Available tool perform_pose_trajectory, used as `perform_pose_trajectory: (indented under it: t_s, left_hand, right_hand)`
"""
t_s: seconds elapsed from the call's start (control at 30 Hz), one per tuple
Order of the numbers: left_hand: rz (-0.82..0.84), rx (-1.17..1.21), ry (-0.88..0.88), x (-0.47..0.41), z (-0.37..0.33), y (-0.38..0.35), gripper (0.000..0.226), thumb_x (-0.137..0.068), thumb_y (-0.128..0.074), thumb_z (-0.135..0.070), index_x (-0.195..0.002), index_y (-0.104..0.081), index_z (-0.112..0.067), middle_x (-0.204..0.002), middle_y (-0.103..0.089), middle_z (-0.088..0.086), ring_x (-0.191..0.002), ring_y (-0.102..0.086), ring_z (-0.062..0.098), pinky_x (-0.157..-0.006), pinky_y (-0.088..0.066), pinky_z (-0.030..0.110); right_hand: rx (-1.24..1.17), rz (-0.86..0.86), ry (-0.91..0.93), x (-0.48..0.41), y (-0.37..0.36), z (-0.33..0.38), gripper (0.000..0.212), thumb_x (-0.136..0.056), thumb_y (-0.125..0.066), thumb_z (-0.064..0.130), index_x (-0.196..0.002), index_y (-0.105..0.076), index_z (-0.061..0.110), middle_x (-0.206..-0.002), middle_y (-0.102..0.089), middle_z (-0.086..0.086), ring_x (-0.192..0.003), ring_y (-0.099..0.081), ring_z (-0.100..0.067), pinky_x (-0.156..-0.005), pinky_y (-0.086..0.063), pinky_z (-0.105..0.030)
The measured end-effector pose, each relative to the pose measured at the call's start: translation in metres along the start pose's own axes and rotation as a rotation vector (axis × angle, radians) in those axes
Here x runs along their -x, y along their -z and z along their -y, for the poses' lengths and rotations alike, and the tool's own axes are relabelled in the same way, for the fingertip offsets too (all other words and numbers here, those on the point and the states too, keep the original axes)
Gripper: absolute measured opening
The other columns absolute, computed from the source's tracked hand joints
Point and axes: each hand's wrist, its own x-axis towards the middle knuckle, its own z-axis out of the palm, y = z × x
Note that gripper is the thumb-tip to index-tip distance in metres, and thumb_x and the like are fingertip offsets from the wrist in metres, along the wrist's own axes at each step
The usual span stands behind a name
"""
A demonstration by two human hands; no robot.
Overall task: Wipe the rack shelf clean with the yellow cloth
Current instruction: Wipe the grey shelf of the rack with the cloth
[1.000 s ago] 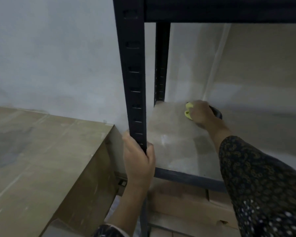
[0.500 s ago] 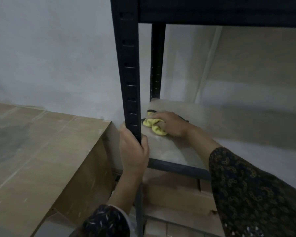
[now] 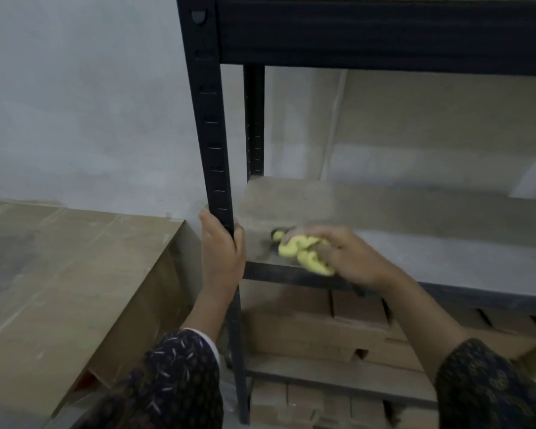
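Fingers of the right hand (image 3: 350,258) clench the bunched yellow cloth (image 3: 304,253) against the near left corner of the rack shelf (image 3: 415,230), whose length stretches away rightward. Just beside it, the left hand (image 3: 223,252) grips the front post (image 3: 211,134).

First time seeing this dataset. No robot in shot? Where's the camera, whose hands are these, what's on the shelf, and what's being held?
There is no robot here: a person works with bare hands. The one camera sits on their head and looks forward and down, so both arms enter from the bottom of the picture. The left hand grips the rack's black front post. The right hand, blurred by motion, holds a bunched yellow cloth against the grey shelf, near its front left corner. Cardboard boxes are stacked on the level below. A large cardboard box stands to the left of the rack.
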Motion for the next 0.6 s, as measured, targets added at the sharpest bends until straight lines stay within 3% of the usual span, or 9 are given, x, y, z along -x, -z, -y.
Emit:
perform_pose_trajectory:
  t_s: [0.07, 0.13, 0.3, 0.47, 0.6]
  left_hand:
    - [0.008, 0.004, 0.002, 0.001, 0.0, 0.0, 0.033, -0.095, -0.045, -0.017, -0.122, -0.032, -0.003, -0.097, -0.052, 0.012, -0.076, -0.052, 0.019, -0.061, -0.041, 0.021]
    - [0.009, -0.003, 0.008, 0.001, 0.001, 0.0, 0.034, -0.095, -0.045, -0.02, -0.123, -0.031, -0.007, -0.1, -0.053, 0.015, -0.08, -0.055, 0.022, -0.063, -0.048, 0.026]
    - [-0.009, -0.021, -0.003, 0.0, 0.004, -0.001, 0.032, -0.095, -0.044, -0.022, -0.122, -0.03, -0.012, -0.1, -0.053, 0.015, -0.079, -0.056, 0.024, -0.061, -0.051, 0.03]
    - [-0.031, -0.021, 0.021, 0.0, 0.002, -0.003, 0.034, -0.094, -0.046, -0.019, -0.124, -0.031, -0.011, -0.103, -0.053, 0.014, -0.083, -0.057, 0.023, -0.065, -0.052, 0.029]
    - [-0.01, -0.021, 0.016, 0.001, 0.001, -0.001, 0.034, -0.094, -0.045, -0.023, -0.122, -0.03, -0.011, -0.103, -0.053, 0.015, -0.084, -0.058, 0.024, -0.066, -0.053, 0.03]
  right_hand:
    - [0.074, -0.322, -0.107, -0.006, 0.019, -0.019, 0.034, -0.092, -0.046, -0.008, -0.117, -0.066, 0.006, -0.101, -0.062, 0.001, -0.083, -0.057, -0.004, -0.061, -0.037, -0.007]
    - [0.186, -0.425, -0.268, -0.014, 0.028, -0.04, 0.029, -0.095, -0.046, -0.001, -0.117, -0.065, 0.002, -0.101, -0.062, -0.005, -0.083, -0.058, -0.017, -0.062, -0.039, -0.016]
    - [0.482, -0.237, -0.405, -0.032, 0.005, -0.063, 0.017, -0.093, -0.047, 0.011, -0.101, -0.06, 0.007, -0.111, -0.062, -0.015, -0.094, -0.055, -0.032, -0.073, -0.039, -0.033]
    - [0.468, -0.104, -0.22, -0.004, -0.006, -0.031, 0.037, -0.094, -0.047, 0.006, -0.129, -0.058, 0.011, -0.134, -0.057, -0.012, -0.123, -0.05, -0.03, -0.091, -0.035, -0.028]
    - [0.377, 0.003, -0.096, 0.018, -0.02, -0.008, 0.036, -0.094, -0.046, 0.005, -0.123, -0.063, 0.019, -0.129, -0.058, -0.004, -0.119, -0.05, -0.021, -0.096, -0.035, -0.028]
